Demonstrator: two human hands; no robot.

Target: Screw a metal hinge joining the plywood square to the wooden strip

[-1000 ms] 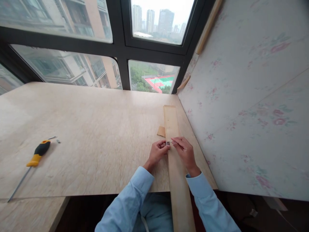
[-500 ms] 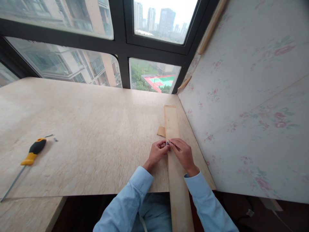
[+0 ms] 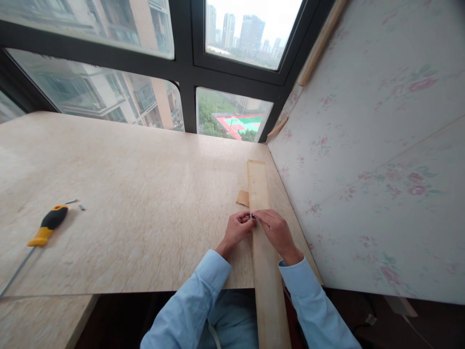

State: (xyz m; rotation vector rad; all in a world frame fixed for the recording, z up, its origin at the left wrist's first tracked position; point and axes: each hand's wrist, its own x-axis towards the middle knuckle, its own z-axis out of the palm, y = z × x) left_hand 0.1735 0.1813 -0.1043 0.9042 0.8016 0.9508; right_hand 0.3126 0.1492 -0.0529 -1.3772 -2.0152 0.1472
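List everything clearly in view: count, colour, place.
Countertop: 1, beige, across the middle.
Wooden board: 1, pale tan, overhanging the countertop.
Metal piece: 1, silvery, by the board, partly hidden.
Flat scrap: 1, brown, left of the board.
Screwdriver: 1, yellow and black, far left.
Small bits: 2, grey, beyond the screwdriver.
Window frame: 1, dark, back.
Buildings: several, tan and grey, outside.
Trees: several, green, outside.
Sports court: 1, green and red, outside.
Wall: 1, whitish, pink-flowered, right.
Trim strip: 1, tan, wall's edge.
Sleeves: 2, light blue, forearms.
Drawstring garment: 1, blue, bottom.
Left hand: 1, bare, pinching the metal piece.
Right hand: 1, bare, over the board.
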